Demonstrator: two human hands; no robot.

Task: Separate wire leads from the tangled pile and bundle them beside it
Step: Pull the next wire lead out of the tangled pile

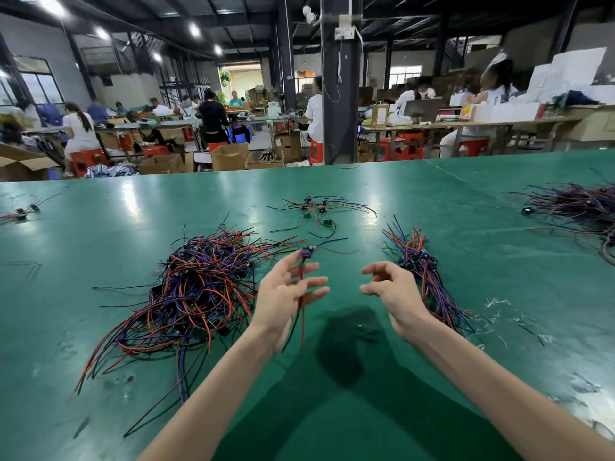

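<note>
A tangled pile (196,291) of red, blue and black wire leads lies on the green table (100,227), left of centre. My left hand (286,297) is just right of the pile and holds one wire lead (303,294); its small dark component sticks up above my fingertips and its red and black wires hang down past my palm. My right hand (392,291) hovers above the table with loosely curled fingers and holds nothing. Right behind it lies a neater bundle (422,271) of aligned leads.
A small scatter of leads (319,211) lies further back at centre. Another big heap (579,211) sits at the far right, and a few leads (20,211) at the far left edge. Beyond the table's far edge are workers, benches, red stools and cardboard boxes.
</note>
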